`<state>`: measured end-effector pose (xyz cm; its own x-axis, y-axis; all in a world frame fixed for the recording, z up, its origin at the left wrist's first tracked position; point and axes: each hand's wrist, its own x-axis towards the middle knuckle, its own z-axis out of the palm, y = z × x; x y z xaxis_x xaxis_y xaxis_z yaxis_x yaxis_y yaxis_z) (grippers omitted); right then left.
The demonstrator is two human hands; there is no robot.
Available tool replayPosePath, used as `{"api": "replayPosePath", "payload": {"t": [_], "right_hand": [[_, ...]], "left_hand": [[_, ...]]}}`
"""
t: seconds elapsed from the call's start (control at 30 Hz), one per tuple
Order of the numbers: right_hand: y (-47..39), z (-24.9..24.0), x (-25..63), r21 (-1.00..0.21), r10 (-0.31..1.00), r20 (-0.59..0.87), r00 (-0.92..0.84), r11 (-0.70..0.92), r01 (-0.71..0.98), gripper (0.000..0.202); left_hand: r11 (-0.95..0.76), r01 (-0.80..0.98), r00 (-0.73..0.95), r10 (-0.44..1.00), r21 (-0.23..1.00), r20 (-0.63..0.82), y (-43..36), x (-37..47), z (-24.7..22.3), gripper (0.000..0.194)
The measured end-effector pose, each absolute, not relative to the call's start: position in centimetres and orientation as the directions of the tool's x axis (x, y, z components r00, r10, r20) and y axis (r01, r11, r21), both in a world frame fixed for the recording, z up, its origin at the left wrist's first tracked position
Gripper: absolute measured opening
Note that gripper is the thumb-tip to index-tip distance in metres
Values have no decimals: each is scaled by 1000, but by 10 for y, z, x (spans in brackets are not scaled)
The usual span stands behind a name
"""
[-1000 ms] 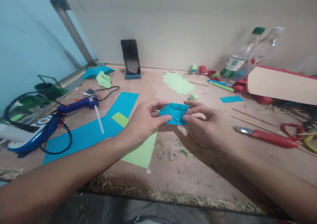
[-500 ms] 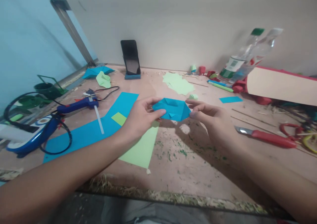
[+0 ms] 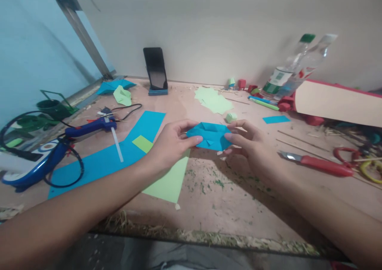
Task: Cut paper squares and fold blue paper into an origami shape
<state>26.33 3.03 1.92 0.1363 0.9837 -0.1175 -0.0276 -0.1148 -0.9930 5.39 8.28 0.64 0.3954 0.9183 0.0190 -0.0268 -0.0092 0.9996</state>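
A small folded blue paper [image 3: 211, 136] with creased flaps is held above the middle of the table. My left hand [image 3: 176, 140] pinches its left end, thumb on top and fingers behind. At the right end, my right hand [image 3: 249, 140] grips it with the thumb on the top face and the fingers curled behind and below. Under my left hand and forearm lie a large blue sheet [image 3: 104, 162], a small yellow-green strip [image 3: 142, 143] and a light green sheet [image 3: 167, 182].
A blue glue gun [image 3: 89, 126] lies left, near a phone [image 3: 155, 69] on a stand. Green paper pieces [image 3: 211, 99] lie behind my hands. On the right are a red utility knife [image 3: 325, 165], thin sticks, scissors and plastic bottles [image 3: 280, 77].
The folded blue paper has come slightly nearer and tilted. My right hand has closed further over its right end, the thumb now on the top face. The view has shifted a little.
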Motion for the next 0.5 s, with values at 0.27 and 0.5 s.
{"api": "replayPosePath", "payload": {"t": [0.27,0.5], "right_hand": [[30,19,262,-983,984,-163,75,-169,74,21],[29,17,264,-976,977,-214,25,-212,-52,20]], "left_hand": [[-89,58,450,891,994,54,81,54,4,20],[-84,45,423,904,995,57,84,53,2,20]]}}
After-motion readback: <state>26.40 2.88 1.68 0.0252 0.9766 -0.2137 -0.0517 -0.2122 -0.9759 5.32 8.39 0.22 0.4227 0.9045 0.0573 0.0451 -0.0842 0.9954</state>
